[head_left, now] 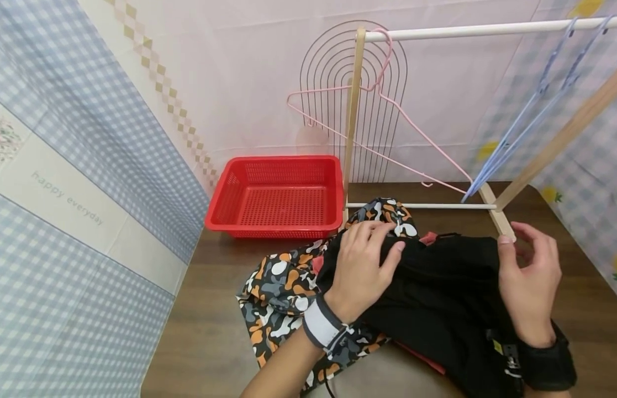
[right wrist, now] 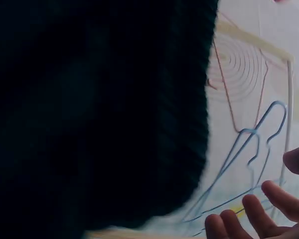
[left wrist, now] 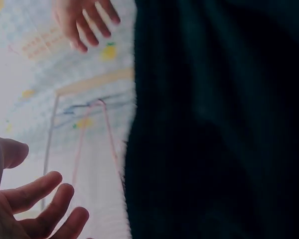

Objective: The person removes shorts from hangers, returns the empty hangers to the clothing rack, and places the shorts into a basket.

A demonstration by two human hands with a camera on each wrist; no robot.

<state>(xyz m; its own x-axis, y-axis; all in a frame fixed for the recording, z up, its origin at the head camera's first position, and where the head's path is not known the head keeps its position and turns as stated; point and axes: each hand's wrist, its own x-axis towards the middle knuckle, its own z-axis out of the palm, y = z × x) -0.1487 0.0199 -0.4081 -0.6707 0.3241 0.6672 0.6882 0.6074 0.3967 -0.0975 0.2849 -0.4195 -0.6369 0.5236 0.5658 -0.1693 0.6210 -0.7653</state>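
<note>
A black piece of clothing [head_left: 437, 287] with coral-red edging lies rumpled in front of me, overlapping camouflage-patterned fabric [head_left: 283, 282] in orange, grey, white and black. My left hand [head_left: 363, 265] is over its left part, thumb and fingers spread apart; in the left wrist view the left hand [left wrist: 40, 204] shows loosely bent fingers with nothing between them. At the right edge of the black cloth, my right hand [head_left: 532, 271] has its thumb apart from the fingers. The right wrist view shows the right hand [right wrist: 269, 209] beside the dark cloth, its fingers holding nothing.
A red plastic basket [head_left: 275, 228] stands behind on the left. A wooden clothes rack [head_left: 355, 110] with a white rail carries a pink hanger [head_left: 427, 138] and blue hangers [head_left: 517, 121]. Behind it is a wire grid [head_left: 328, 55]. Patterned cloth walls [head_left: 79, 182] enclose the brown table [head_left: 204, 315].
</note>
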